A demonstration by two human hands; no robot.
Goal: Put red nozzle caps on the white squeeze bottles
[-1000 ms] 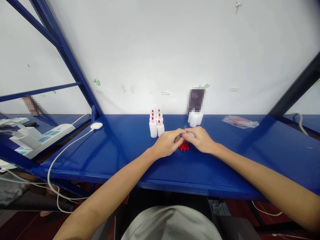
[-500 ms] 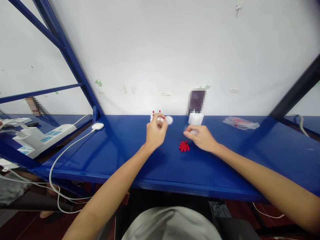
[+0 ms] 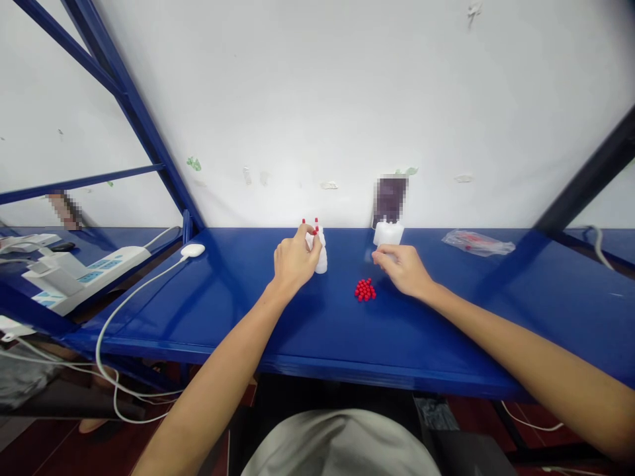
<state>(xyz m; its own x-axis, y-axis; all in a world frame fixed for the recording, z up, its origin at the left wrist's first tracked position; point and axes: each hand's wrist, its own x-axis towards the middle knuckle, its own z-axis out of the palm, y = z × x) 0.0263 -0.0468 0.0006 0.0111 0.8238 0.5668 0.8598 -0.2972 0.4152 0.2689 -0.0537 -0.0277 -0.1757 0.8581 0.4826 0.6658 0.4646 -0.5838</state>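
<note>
My left hand point(image 3: 296, 256) is closed around the upper part of a small white bottle point(image 3: 321, 263), which is upright at the fingertips. A red tip point(image 3: 314, 233) shows by the thumb and index finger. Right behind that hand, other white bottles with red tips point(image 3: 316, 221) stand partly hidden. My right hand point(image 3: 403, 268) is closed in a pinch, with a faint pale blur at its fingertips that I cannot make out. Between the hands lies a pile of small red caps point(image 3: 365, 289). Beyond the right hand stands a cluster of white bottles point(image 3: 388, 233) with no red on them.
A clear plastic bag point(image 3: 477, 242) with something red in it lies to the right. A pixelated dark upright object point(image 3: 390, 197) leans on the wall. At left are a white charger point(image 3: 192, 250) with its cable and a power strip point(image 3: 99, 271). Blue frame posts flank the blue table point(image 3: 198, 311).
The white bottle in my left hand has gone from tilted to upright and come lower, as that hand shifted left. A white thing seen in my right hand's grip no longer shows.
</note>
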